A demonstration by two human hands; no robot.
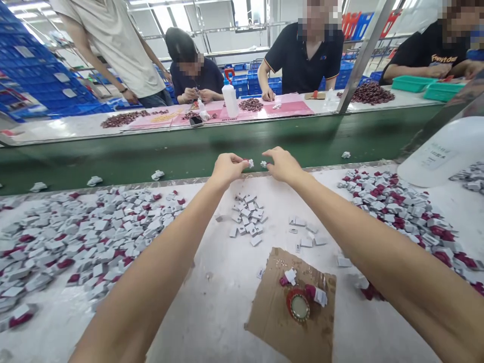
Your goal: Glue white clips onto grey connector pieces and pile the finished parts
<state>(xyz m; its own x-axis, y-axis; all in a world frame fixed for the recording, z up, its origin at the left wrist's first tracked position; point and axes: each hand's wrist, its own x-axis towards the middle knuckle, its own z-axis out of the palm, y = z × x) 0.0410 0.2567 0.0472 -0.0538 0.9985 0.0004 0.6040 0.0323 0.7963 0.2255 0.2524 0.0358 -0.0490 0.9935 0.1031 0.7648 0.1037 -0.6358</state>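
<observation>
Both arms reach forward to the near edge of the green belt. My left hand is closed in a pinch on a small white-and-maroon plastic part, its white end pointing right. Just across a narrow gap, my right hand has its fingers bent round another small white plastic part, with a dark red bit at the fingertips. The two parts are apart. Below the hands lies a small heap of white blocks, with several loose white blocks to its right.
Large piles of white-and-maroon parts lie left and right. A cardboard piece bears a bottle cap. Similar white parts sit along the green belt. A translucent white container stands at right. Several people work beyond the belt.
</observation>
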